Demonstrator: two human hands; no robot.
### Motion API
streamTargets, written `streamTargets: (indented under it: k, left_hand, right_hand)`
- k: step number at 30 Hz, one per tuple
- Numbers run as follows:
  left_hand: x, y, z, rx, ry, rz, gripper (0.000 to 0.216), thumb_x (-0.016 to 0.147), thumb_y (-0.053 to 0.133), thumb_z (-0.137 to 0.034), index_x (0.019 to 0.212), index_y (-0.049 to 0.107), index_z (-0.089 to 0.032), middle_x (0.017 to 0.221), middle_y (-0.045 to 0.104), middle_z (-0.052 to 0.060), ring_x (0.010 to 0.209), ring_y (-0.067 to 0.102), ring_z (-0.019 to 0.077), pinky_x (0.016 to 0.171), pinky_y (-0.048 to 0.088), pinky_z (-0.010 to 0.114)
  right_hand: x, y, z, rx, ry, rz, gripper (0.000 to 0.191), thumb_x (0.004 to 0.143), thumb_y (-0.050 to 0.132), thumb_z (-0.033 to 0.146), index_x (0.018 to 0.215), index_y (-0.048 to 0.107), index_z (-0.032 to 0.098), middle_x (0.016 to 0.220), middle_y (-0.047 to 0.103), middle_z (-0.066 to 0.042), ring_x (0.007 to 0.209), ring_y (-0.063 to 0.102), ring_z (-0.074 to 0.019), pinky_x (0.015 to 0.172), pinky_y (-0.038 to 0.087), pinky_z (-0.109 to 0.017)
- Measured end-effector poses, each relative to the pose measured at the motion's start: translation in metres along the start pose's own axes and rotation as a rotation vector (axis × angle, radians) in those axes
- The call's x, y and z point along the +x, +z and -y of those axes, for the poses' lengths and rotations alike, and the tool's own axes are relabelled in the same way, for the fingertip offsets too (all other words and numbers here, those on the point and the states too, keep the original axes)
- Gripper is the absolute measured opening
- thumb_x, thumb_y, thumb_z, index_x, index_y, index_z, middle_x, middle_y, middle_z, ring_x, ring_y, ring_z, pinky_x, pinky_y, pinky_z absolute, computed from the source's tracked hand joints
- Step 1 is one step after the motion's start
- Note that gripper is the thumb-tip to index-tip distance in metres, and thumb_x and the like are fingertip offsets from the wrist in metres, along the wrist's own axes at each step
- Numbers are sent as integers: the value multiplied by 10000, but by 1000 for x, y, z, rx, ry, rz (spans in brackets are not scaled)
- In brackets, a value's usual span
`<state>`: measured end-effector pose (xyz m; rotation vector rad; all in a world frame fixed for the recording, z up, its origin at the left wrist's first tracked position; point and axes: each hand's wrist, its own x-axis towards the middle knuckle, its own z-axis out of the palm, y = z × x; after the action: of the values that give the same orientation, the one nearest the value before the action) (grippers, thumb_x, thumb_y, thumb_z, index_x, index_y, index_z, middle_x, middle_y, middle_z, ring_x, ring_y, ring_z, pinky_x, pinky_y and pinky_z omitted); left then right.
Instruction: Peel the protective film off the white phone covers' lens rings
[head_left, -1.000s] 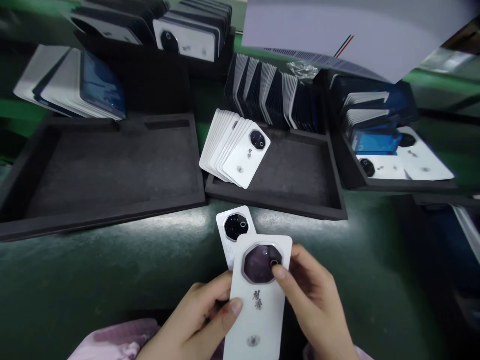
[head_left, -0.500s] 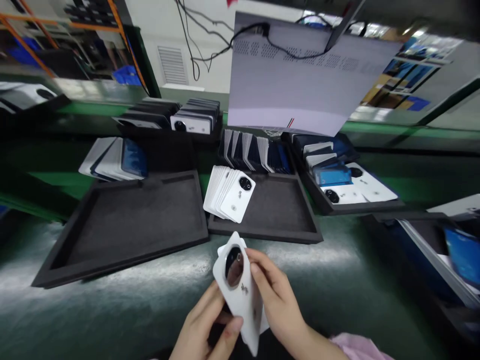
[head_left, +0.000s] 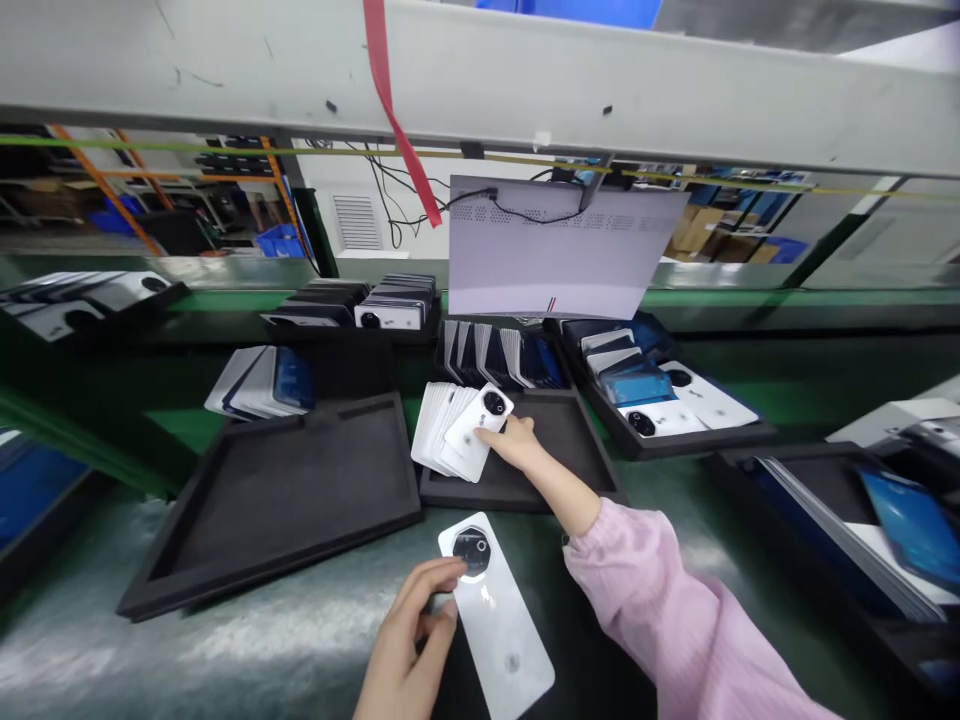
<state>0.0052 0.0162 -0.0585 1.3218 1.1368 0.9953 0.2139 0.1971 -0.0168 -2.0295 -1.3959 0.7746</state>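
A white phone back cover (head_left: 496, 620) with a dark round camera ring lies on the green bench near me. My left hand (head_left: 409, 650) holds its left edge, fingers curled around it. My right hand (head_left: 517, 443), in a pink sleeve, reaches forward into the middle black tray (head_left: 547, 480). Its fingers grip the front cover (head_left: 480, 432) of a leaning row of white covers (head_left: 442, 435) there.
A large black foam tray (head_left: 277, 500) lies to the left. More trays of covers stand behind (head_left: 390, 305) and to the right (head_left: 675, 400). A white panel (head_left: 559, 250) hangs over the back. A tray with blue sheets (head_left: 892, 520) sits far right.
My right hand has let go of the held cover and reached out to the leaning row. The held cover now lies flat on the bench. The view has tilted up.
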Motion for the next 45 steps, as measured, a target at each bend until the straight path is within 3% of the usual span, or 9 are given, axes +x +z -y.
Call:
streamTargets:
  k: [6, 13, 18, 25, 29, 34, 38, 41, 45]
  left_hand:
    - [-1, -5, 6, -15, -28, -17, 280, 988, 529, -297, 1159, 749, -274, 1360, 637, 101, 1308, 588, 292, 941, 545, 330]
    - [-17, 10, 29, -122, -106, -68, 444, 987, 521, -239, 1425, 578, -293, 1642, 423, 121, 1545, 340, 346, 1172, 434, 552]
    - [-29, 31, 39, -239, -71, -57, 505, 1003, 496, -222, 1504, 507, -288, 1708, 335, 93, 1576, 282, 287, 1202, 420, 448]
    - [-23, 33, 30, -307, -123, -139, 423, 1029, 549, -322, 1451, 569, -319, 1682, 401, 56, 1542, 368, 279, 1169, 468, 407]
    - [-16, 22, 26, -304, -210, -181, 480, 997, 635, -408, 1448, 532, -280, 1620, 488, 109, 1502, 436, 272, 1084, 533, 330]
    - [-15, 14, 17, -323, -310, -103, 513, 948, 680, -521, 1373, 608, -242, 1290, 758, 111, 1202, 703, 278, 891, 608, 301]
    - [-18, 12, 4, -276, -352, 10, 392, 963, 630, -556, 1094, 775, -216, 796, 796, 27, 708, 723, 206, 615, 547, 250]
    - [-20, 11, -3, -169, -297, 35, 333, 974, 627, -511, 999, 781, -218, 729, 719, 1, 657, 645, 173, 608, 501, 230]
    - [-22, 9, -8, 13, -137, 41, 296, 990, 613, -404, 815, 742, -203, 760, 658, 16, 699, 604, 176, 677, 482, 239]
  right_hand:
    - [-10, -1, 4, -133, -54, -6, 384, 971, 696, 319, 1318, 605, 181, 1380, 598, -109, 1180, 635, -279, 981, 553, -506]
    - [-136, -1, -49, -116, -187, 64, 496, 965, 574, 332, 1399, 512, 100, 1139, 669, -168, 1086, 647, -330, 947, 549, -545]
    - [-203, 28, -79, 79, -198, 195, 839, 807, 646, 270, 1580, 357, 119, 1639, 384, -186, 1547, 269, -389, 1235, 264, -621]
    - [-176, 28, -91, 504, 16, 251, 581, 990, 549, 411, 1520, 403, 222, 1438, 591, -177, 1178, 693, -291, 931, 598, -450]
    - [-174, 19, -86, 588, 54, 341, 556, 950, 611, 339, 1478, 453, 269, 1134, 706, -75, 807, 747, -209, 710, 595, -349]
    - [-196, 20, -66, 751, 50, 364, 533, 981, 610, 420, 1484, 455, 333, 1084, 696, -47, 839, 741, -196, 675, 576, -294]
    - [-206, 20, -54, 521, -161, 184, 415, 1000, 570, 352, 1413, 556, 390, 1150, 670, -42, 940, 705, -201, 744, 586, -303]
    - [-207, 14, -50, 268, -298, -66, 354, 996, 575, 286, 1321, 635, 412, 1233, 604, -44, 1083, 645, -217, 859, 561, -324]
    - [-206, 6, -49, 166, -321, -156, 274, 987, 610, 270, 1234, 660, 377, 1056, 570, -30, 809, 610, -158, 709, 556, -274]
